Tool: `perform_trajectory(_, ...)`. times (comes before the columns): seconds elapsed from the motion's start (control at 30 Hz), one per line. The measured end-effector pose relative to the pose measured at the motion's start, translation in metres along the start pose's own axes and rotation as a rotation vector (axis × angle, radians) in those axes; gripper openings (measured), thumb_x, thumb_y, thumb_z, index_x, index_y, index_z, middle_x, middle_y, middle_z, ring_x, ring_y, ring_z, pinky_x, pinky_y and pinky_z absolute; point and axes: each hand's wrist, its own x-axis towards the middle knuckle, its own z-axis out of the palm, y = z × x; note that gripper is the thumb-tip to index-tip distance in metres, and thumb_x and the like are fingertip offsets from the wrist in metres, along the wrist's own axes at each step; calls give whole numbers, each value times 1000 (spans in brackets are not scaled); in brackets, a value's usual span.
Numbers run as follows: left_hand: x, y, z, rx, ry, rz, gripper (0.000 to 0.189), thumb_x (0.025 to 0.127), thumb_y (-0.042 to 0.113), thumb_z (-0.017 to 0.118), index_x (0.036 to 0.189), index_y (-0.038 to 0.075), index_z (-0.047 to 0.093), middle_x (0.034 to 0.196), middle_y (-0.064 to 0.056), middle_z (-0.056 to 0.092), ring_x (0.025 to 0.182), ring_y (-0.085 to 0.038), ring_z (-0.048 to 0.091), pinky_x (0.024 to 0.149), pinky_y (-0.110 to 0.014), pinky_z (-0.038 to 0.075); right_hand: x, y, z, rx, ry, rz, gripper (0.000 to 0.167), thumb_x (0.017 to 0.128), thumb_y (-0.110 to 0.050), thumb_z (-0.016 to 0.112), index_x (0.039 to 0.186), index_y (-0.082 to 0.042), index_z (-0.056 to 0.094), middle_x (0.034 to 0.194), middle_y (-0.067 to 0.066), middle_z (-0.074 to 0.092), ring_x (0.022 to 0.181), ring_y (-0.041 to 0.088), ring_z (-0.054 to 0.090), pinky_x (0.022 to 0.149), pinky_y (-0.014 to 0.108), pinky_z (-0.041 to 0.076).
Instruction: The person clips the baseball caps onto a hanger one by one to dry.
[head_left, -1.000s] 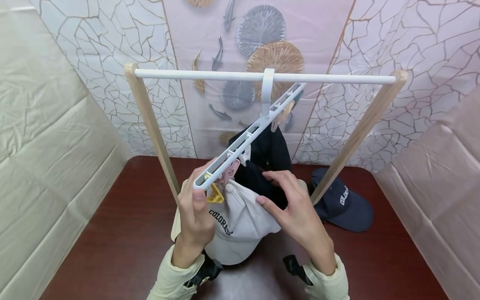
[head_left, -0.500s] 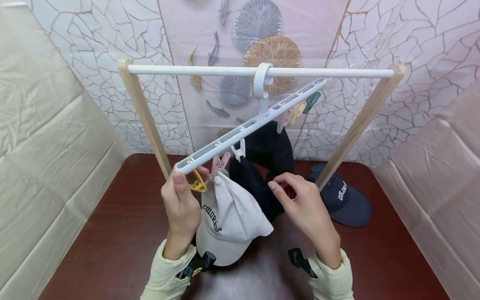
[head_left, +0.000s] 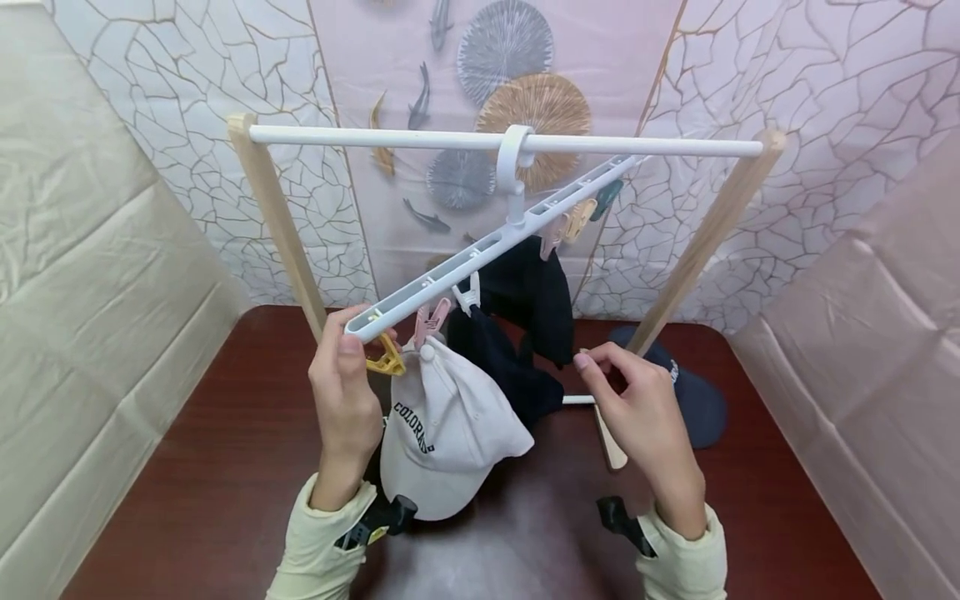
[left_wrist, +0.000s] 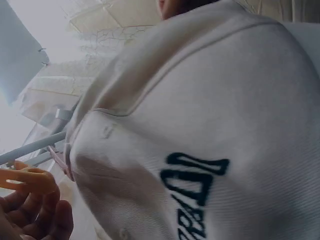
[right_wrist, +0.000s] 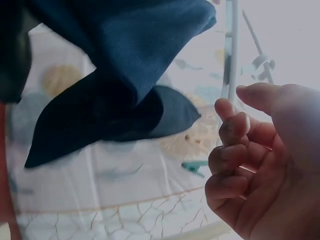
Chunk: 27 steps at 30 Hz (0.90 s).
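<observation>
My left hand (head_left: pixel 347 408) grips the near end of a white clip hanger (head_left: pixel 442 275), thumb on its tip, beside a yellow clip (head_left: pixel 386 358). From a pink clip (head_left: pixel 431 319) hangs a white cap (head_left: pixel 450 425) with dark lettering, which fills much of the left wrist view. A white clip (head_left: pixel 468 293) holds a dark navy cap (head_left: pixel 506 367); more dark cloth (head_left: pixel 547 292) hangs behind it. Close to that cloth's lower right, my right hand (head_left: pixel 648 408) has loosely bent fingers. In the right wrist view, a gap separates its fingertips (right_wrist: pixel 235 125) from the cap (right_wrist: pixel 125 55).
The hanger's hook (head_left: pixel 510 158) sits over the white rod (head_left: pixel 375 137) of a wooden-legged rack (head_left: pixel 273 225). Another navy cap (head_left: pixel 697 400) lies on the table (head_left: pixel 187 467) behind the right leg. Pink, orange and green clips (head_left: pixel 607 200) hang at the hanger's far end.
My left hand has drawn the hanger's near end leftward and up, swinging the hanger and the caps with it. My right hand has moved right, away from the white cap and dark cloth.
</observation>
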Motion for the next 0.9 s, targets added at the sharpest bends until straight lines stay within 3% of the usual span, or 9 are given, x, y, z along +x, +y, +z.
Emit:
perform_trajectory(0.13,1,5,1,-37,19,19,59,108,50,53,125,-6,63,97,-9,65,85,-17,62,73,-23,50,-5,13,-7,-83,26,-1,7,102,-16,72,97,-12,74,79,-3,63,54,10,42,56,25,37)
perform_trajectory(0.27,1,13,4,-94,55,45,46,104,31,61,126,-9,61,107,-7,63,97,-23,62,83,-26,50,-10,29,-16,-164,47,10,6,101,-15,73,99,-10,74,81,0,63,63,11,46,59,27,37)
perform_trajectory(0.37,0,19,7,-90,80,94,40,101,22,63,123,-11,62,108,-9,63,97,-26,63,86,-29,52,-14,41,-20,-196,56,36,6,101,-14,74,99,-8,73,82,2,63,67,13,49,60,27,37)
perform_trajectory(0.57,-4,30,12,-76,131,216,38,100,22,66,112,-14,65,103,-19,63,94,-22,62,88,-29,52,-21,64,-21,-221,84,111,8,100,-12,73,98,-4,71,88,9,64,78,24,60,68,31,41)
perform_trajectory(0.73,-7,44,16,-71,226,360,38,99,21,66,92,-17,66,87,-25,60,84,-22,58,82,-28,49,-21,79,-13,-245,12,253,20,101,-16,72,109,2,67,104,23,62,99,41,59,83,54,46)
perform_trajectory(0.9,-11,61,31,-129,321,592,45,101,21,66,70,-11,59,67,-20,55,66,-25,53,75,-28,51,-17,95,-12,-278,-142,410,48,102,-22,71,136,9,54,135,36,48,125,53,46,101,67,41)
